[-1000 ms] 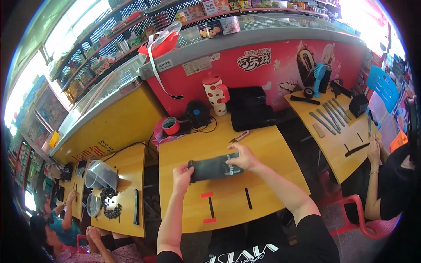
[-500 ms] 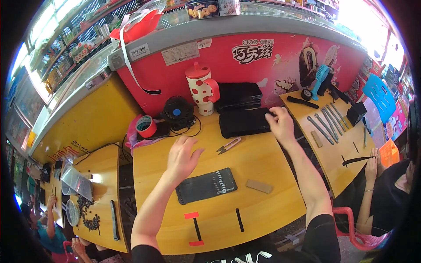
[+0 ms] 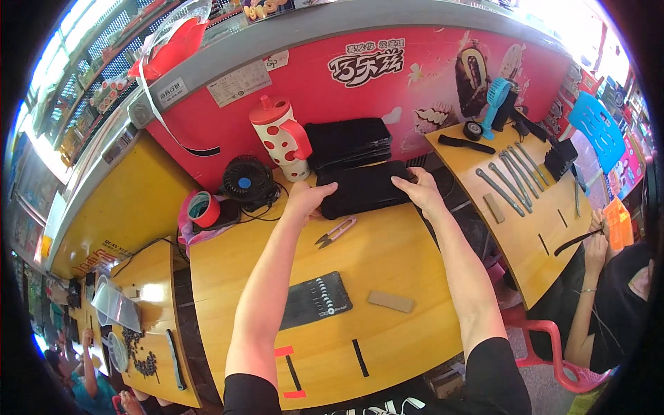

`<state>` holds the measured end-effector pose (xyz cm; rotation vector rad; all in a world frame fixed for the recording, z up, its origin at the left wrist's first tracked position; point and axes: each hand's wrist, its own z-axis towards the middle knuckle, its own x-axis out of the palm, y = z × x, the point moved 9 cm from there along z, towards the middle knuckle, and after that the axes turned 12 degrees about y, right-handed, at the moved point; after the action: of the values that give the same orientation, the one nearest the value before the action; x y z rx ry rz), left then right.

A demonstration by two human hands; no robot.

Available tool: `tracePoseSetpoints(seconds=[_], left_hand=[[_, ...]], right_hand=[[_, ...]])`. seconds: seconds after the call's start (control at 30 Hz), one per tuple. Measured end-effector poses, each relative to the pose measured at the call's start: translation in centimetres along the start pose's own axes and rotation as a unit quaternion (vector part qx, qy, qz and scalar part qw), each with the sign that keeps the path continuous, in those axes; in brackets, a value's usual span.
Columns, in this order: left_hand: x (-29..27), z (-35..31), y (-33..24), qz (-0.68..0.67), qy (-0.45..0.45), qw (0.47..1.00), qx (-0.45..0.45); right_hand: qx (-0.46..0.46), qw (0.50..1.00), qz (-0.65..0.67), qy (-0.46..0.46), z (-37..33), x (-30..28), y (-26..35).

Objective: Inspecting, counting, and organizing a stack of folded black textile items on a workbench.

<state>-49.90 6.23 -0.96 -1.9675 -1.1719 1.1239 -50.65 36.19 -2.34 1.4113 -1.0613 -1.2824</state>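
Around black bundle (image 3: 366,189), hands (image 3: 424,194); arms (image 3: 459,270) outstretched

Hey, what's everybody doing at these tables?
One person is gripping a flat black bundle at the back of a wooden table, left hand at one end and right hand at the other. More black pieces are stacked behind it, beside a spotted cup. Nearer the person lie small snips, a dark mat and a brown block. At the right-hand table, someone else holds a black strip.
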Motion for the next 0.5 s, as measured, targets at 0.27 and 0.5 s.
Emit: tracePoseSetpoints(seconds=[0.27, 0.5], left_hand=[[1.3, 1.5, 0.1, -0.159, -0.008, 0.986, 0.044], [1.9, -1.5, -0.1, -0.210, 0.112, 0.967, 0.093]], right_hand=[[-0.021, 0.997, 0.074, -0.018, -0.2, 0.1, -0.3], [-0.118, 0.971, 0.201, 0.052, -2.9, 0.2, 2.8]])
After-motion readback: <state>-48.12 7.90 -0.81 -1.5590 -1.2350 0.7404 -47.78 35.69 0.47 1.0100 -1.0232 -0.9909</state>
